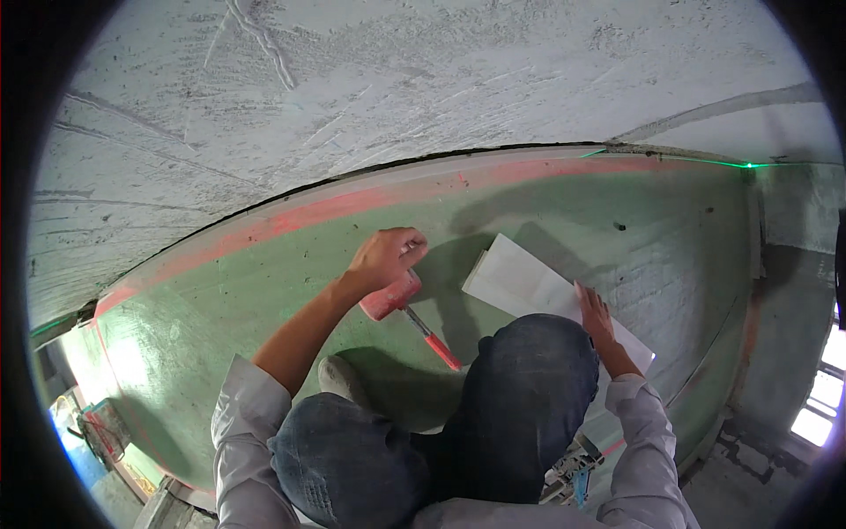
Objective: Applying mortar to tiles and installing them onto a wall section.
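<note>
My left hand (388, 257) is closed, thumb and fingers bent together just above a mallet (384, 300). What they pinch, if anything, is too small to make out. The mallet has a red head, a metal shaft and a red grip pointing down toward my legs. To its right is a flat white slab (520, 273), seemingly with another piece under its left end. My right hand (597, 319) lies across the slab's far edge, fingers stretched out. My right knee hides part of the slab.
I am low over a broad green board (291, 251) with a pinkish-red band (326, 207) along its far edge. Beyond rises a rough grey wall (397, 79). A green laser line (718, 162) runs at far right. A metal tool (573, 467) is by my right leg.
</note>
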A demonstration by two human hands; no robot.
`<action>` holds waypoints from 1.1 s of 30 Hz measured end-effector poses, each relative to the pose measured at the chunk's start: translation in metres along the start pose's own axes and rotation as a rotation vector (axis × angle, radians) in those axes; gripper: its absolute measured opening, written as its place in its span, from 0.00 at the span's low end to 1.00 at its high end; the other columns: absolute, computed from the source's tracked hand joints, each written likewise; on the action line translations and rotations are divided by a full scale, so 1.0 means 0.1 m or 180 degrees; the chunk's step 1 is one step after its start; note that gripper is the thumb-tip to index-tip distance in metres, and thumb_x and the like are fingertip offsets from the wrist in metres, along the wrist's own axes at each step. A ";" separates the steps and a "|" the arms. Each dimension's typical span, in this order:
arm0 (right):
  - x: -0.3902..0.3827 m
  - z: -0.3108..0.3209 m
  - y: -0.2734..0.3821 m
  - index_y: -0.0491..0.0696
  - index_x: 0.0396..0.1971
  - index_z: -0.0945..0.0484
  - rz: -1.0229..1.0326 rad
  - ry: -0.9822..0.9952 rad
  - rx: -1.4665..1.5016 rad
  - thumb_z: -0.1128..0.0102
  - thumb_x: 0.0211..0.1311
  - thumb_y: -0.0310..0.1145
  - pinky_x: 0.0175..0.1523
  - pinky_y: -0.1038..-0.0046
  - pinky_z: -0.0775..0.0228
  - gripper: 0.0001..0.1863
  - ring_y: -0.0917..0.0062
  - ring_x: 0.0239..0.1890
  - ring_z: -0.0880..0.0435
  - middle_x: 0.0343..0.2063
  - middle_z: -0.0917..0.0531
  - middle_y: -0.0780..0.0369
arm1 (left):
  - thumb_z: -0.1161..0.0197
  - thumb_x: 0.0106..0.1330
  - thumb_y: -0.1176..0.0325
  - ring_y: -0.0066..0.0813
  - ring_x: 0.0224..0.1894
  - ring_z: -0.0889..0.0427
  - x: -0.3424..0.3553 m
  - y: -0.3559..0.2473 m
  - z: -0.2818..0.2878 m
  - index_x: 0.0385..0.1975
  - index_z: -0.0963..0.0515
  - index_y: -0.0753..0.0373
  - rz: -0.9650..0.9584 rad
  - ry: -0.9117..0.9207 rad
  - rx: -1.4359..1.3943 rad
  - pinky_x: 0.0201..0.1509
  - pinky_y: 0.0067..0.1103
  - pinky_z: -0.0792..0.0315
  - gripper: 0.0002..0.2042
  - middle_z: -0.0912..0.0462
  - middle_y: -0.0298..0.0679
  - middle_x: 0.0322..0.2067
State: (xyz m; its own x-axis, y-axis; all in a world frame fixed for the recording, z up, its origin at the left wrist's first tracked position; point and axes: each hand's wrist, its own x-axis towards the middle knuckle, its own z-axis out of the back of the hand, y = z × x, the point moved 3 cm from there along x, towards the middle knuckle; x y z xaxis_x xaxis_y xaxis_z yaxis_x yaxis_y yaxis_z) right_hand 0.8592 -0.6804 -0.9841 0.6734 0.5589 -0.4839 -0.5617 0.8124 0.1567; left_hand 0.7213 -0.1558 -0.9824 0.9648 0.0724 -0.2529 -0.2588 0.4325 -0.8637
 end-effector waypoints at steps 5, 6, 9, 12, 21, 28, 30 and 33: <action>-0.01 0.15 -0.15 0.49 0.80 0.45 -0.0129 -0.0076 -0.0049 0.14 0.44 0.41 0.74 0.49 0.37 0.64 0.48 0.70 0.30 0.66 0.28 0.47 | 0.36 0.76 0.58 0.44 0.49 0.09 0.10 -0.10 0.08 0.53 0.15 0.63 -0.0043 0.0289 0.0322 0.55 0.35 0.18 0.16 0.09 0.48 0.45; 0.02 0.19 -0.12 0.49 0.79 0.44 -0.0051 -0.0078 -0.0054 0.14 0.44 0.41 0.74 0.50 0.36 0.62 0.48 0.70 0.29 0.66 0.28 0.47 | 0.35 0.75 0.58 0.46 0.49 0.10 0.06 -0.09 0.14 0.51 0.15 0.63 -0.0084 0.0136 0.0335 0.55 0.35 0.18 0.15 0.10 0.48 0.45; 0.05 0.24 0.14 0.47 0.77 0.41 -0.0094 -0.0030 -0.0085 0.16 0.46 0.44 0.72 0.51 0.33 0.59 0.49 0.68 0.28 0.65 0.27 0.48 | 0.34 0.74 0.58 0.46 0.49 0.10 -0.17 0.05 0.36 0.51 0.15 0.64 -0.0100 0.0033 0.0377 0.55 0.35 0.18 0.16 0.10 0.48 0.46; -0.08 0.53 0.11 0.44 0.76 0.40 -0.0257 0.0001 -0.0204 0.17 0.47 0.45 0.71 0.52 0.32 0.57 0.49 0.68 0.27 0.66 0.27 0.48 | 0.34 0.75 0.56 0.41 0.50 0.10 -0.13 -0.13 0.38 0.54 0.15 0.64 0.0016 0.0243 0.0038 0.56 0.32 0.19 0.18 0.10 0.47 0.49; -0.55 1.23 0.73 0.42 0.75 0.41 -0.0192 -0.0487 -0.0053 0.13 0.42 0.37 0.74 0.53 0.33 0.60 0.50 0.69 0.28 0.65 0.27 0.48 | 0.31 0.74 0.49 0.35 0.40 0.12 0.44 -1.56 -0.43 0.54 0.16 0.73 -0.0094 0.1135 -0.1335 0.51 0.31 0.19 0.28 0.10 0.49 0.41; -0.91 2.26 0.90 0.42 0.74 0.39 0.0357 -0.0896 0.0067 0.12 0.39 0.40 0.76 0.51 0.35 0.61 0.49 0.69 0.28 0.64 0.27 0.47 | 0.31 0.72 0.44 0.32 0.35 0.14 0.05 -2.97 0.24 0.39 0.14 0.72 0.0400 0.1604 -0.0463 0.42 0.36 0.23 0.28 0.14 0.49 0.29; -1.07 2.62 1.14 0.42 0.74 0.39 0.0474 -0.0990 0.0098 0.12 0.38 0.39 0.77 0.51 0.36 0.61 0.49 0.69 0.28 0.64 0.27 0.48 | 0.31 0.74 0.48 0.32 0.34 0.13 -0.30 -3.27 0.59 0.42 0.13 0.70 0.0695 0.1388 -0.0212 0.42 0.33 0.21 0.24 0.12 0.45 0.30; -1.36 3.42 1.36 0.43 0.74 0.37 0.0664 -0.0985 0.0396 0.13 0.39 0.40 0.78 0.49 0.37 0.59 0.50 0.70 0.28 0.64 0.26 0.49 | 0.32 0.75 0.53 0.29 0.33 0.13 -0.87 -4.12 1.09 0.46 0.12 0.67 -0.0097 0.0587 -0.0388 0.42 0.30 0.21 0.20 0.11 0.43 0.31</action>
State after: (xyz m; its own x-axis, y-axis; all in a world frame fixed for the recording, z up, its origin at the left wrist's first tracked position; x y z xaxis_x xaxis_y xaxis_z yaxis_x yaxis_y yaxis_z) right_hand 0.8559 -0.5889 -0.6030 0.6747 0.7225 -0.1511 -0.6521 0.6793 0.3365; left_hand 0.7486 -0.2418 -0.5572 0.9502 -0.1095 -0.2918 -0.2444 0.3193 -0.9156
